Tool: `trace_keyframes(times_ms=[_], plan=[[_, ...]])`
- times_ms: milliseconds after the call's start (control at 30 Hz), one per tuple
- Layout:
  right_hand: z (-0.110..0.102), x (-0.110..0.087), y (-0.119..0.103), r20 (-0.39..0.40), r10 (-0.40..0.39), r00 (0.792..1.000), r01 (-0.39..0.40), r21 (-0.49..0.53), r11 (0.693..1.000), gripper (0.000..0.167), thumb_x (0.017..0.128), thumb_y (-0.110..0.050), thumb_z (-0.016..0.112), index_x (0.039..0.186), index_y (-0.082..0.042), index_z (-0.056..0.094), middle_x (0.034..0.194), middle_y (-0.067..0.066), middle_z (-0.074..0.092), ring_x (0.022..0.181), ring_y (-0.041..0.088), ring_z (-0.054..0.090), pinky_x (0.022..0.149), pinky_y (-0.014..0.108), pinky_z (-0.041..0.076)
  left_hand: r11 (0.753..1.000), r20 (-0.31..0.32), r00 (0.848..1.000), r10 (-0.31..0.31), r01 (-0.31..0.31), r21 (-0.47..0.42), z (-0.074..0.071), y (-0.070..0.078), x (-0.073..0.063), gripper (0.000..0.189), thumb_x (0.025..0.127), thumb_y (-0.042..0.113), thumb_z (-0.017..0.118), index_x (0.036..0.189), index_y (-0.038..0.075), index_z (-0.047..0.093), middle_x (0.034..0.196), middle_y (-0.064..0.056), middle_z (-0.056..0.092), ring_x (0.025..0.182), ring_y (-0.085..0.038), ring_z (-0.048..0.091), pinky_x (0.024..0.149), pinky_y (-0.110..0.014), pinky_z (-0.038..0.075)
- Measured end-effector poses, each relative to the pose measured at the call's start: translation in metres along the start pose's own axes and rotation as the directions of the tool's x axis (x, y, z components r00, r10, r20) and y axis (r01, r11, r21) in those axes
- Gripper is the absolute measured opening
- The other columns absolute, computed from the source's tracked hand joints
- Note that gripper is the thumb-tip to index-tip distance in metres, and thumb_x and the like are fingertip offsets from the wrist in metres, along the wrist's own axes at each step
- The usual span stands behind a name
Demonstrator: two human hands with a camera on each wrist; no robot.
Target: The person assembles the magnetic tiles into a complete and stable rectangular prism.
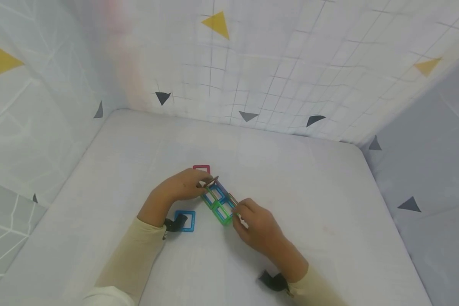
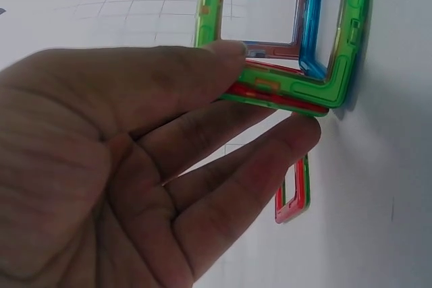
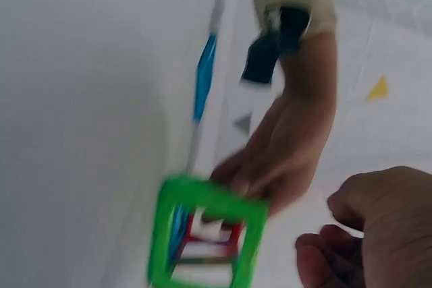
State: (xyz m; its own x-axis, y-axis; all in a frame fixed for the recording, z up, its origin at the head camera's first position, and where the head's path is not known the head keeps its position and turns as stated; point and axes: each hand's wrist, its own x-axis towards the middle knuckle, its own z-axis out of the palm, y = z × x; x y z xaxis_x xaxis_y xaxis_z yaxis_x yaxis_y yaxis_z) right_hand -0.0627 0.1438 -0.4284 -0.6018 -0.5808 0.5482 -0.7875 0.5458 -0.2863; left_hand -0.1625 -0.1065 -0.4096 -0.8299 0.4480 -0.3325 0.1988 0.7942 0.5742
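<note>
A box-like build of square magnetic tiles (image 1: 216,205), with green, blue and brownish frames, sits at the middle of the table. At its far end my left hand (image 1: 183,185) pinches a tile. In the left wrist view, the thumb rests against a green tile (image 2: 352,38), fingers beneath a red edge. My right hand (image 1: 262,223) is beside the near right side, its fingers loosely bent. In the right wrist view, that hand (image 3: 391,220) shows a gap between thumb and fingers, holding nothing, apart from the blurred green end frame (image 3: 209,193).
A flat red tile (image 1: 201,166) lies just beyond the left hand. A blue tile (image 1: 193,221) lies by the left wrist, partly covered by the black wrist camera (image 1: 176,223). Patterned cloth walls (image 1: 271,63) enclose the back and sides of the white table (image 1: 329,191).
</note>
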Motion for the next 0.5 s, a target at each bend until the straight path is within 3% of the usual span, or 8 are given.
trace_keyframes(times_ms=[133, 233, 333, 400, 500], plan=[[0.011, 0.014, -0.031, 0.143, -0.004, 0.990, 0.005, -0.005, 1.000, 0.020, 0.087, -0.008, 0.082, 0.103, -0.007, 0.070, 0.097, 0.003, 0.069, 0.080, 0.011, 0.066, 0.073, 0.018, 0.056, 1.000, -0.007, 1.000, 0.009, -0.009, -0.005, -0.001, 0.000, -0.002, 0.042, 0.097, 0.015, 0.074, 0.139, 0.014, 0.067, 0.124, -0.003, 0.070, 0.113, -0.025, 0.066, 0.100, -0.045, 0.053], [0.025, 0.023, -0.047, 0.308, 0.040, 0.951, -0.050, 0.023, 0.998, 0.022, 0.092, -0.016, 0.081, 0.111, -0.008, 0.071, 0.105, 0.001, 0.070, 0.092, 0.011, 0.067, 0.084, 0.018, 0.054, 0.999, -0.010, 0.999, 0.038, -0.038, 0.009, -0.002, -0.002, -0.003, 0.038, 0.098, 0.015, 0.074, 0.135, 0.012, 0.069, 0.121, -0.002, 0.071, 0.113, -0.024, 0.066, 0.100, -0.044, 0.054], [0.041, 0.031, -0.057, 0.420, 0.052, 0.906, -0.071, 0.031, 0.997, 0.026, 0.095, -0.019, 0.078, 0.118, -0.008, 0.070, 0.115, 0.002, 0.070, 0.107, 0.013, 0.067, 0.095, 0.020, 0.051, 0.997, -0.012, 0.998, 0.066, -0.066, 0.027, -0.003, -0.004, -0.003, 0.033, 0.098, 0.014, 0.073, 0.131, 0.009, 0.071, 0.117, -0.002, 0.072, 0.111, -0.024, 0.066, 0.099, -0.043, 0.054], [0.053, 0.033, -0.061, 0.450, 0.050, 0.891, -0.063, 0.014, 0.998, 0.031, 0.096, -0.020, 0.078, 0.122, -0.007, 0.069, 0.122, 0.004, 0.068, 0.114, 0.015, 0.065, 0.100, 0.022, 0.048, 0.995, -0.012, 0.996, 0.090, -0.090, 0.042, -0.003, -0.006, -0.003, 0.032, 0.098, 0.013, 0.073, 0.130, 0.008, 0.071, 0.116, -0.002, 0.072, 0.111, -0.024, 0.066, 0.099, -0.043, 0.053], [0.068, 0.036, -0.063, 0.451, 0.035, 0.892, -0.014, -0.048, 0.999, 0.035, 0.095, -0.020, 0.078, 0.124, -0.005, 0.068, 0.131, 0.009, 0.063, 0.125, 0.019, 0.060, 0.108, 0.024, 0.043, 0.992, -0.010, 0.993, 0.117, -0.116, 0.048, -0.003, -0.009, -0.002, 0.033, 0.099, 0.013, 0.072, 0.132, 0.007, 0.070, 0.118, -0.003, 0.072, 0.112, -0.024, 0.066, 0.100, -0.043, 0.053]])
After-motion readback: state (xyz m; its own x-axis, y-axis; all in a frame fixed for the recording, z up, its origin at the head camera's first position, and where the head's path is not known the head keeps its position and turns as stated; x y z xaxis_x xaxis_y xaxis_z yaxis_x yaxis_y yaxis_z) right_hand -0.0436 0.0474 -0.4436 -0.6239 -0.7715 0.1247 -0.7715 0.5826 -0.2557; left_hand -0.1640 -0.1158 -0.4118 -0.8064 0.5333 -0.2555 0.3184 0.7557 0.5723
